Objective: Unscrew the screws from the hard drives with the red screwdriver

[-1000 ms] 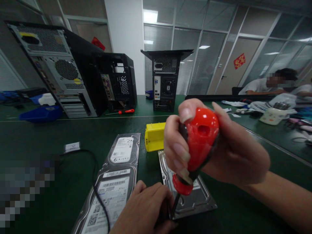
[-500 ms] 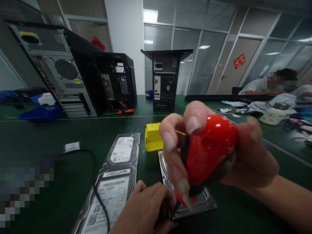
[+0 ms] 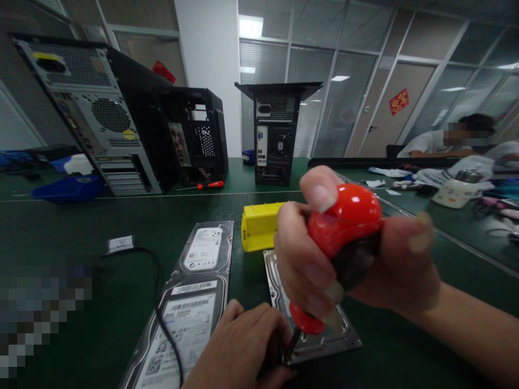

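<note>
My right hand is wrapped round a screwdriver with a red and black handle. Its dark shaft slants down to the near left corner of a metal hard drive lying on the table. At that corner my left hand has its fingers curled over the drive's edge, close to the screwdriver's tip; the tip itself is partly hidden. Left of this hand lie two more hard drives with white labels, a farther one and a nearer one. A yellow plastic bin sits just beyond the worked drive.
A black cable crosses the nearer labelled drive. Computer cases stand at the back left, another case in the middle. A second red screwdriver and a blue tray lie before them. Another person sits far right.
My right hand has turned round the screwdriver handle and shifted slightly left, so more of the handle's dark side shows. My left hand and the drives have stayed put.
</note>
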### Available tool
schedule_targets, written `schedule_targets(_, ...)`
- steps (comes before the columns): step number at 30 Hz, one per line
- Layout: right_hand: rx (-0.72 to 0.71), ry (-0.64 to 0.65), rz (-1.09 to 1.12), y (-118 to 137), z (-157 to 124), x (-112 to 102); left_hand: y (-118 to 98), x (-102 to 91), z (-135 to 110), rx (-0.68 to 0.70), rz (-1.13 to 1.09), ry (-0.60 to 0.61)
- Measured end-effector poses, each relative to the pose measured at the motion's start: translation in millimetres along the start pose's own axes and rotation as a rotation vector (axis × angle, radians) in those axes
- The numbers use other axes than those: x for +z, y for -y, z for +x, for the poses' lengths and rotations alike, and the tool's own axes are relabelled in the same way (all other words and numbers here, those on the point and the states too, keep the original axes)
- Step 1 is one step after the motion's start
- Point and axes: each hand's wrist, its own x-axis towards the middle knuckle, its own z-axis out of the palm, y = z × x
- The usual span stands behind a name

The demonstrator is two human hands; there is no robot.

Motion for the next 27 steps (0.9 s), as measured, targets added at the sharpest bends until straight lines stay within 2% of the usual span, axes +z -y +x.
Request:
schedule_targets(8,-0.090,0.016,-0.107,-1,2,-1,-2,-2.2,1,-0.032,-0.018,0.023)
schedule_targets(14,0.054,-0.064,-0.164,7,-2,4,-1,-1.9,1,-0.027,-0.001,0.009)
schedule_targets(19,0.068,-0.060,-0.224,8,-3,5,-1,-2.4,-1,-0.027,-0.013,0.012)
schedule_targets(27,0.102,-0.046,-0.137,11,-2,4,-7,-7.4,1,-0.067,-0.008,0.053)
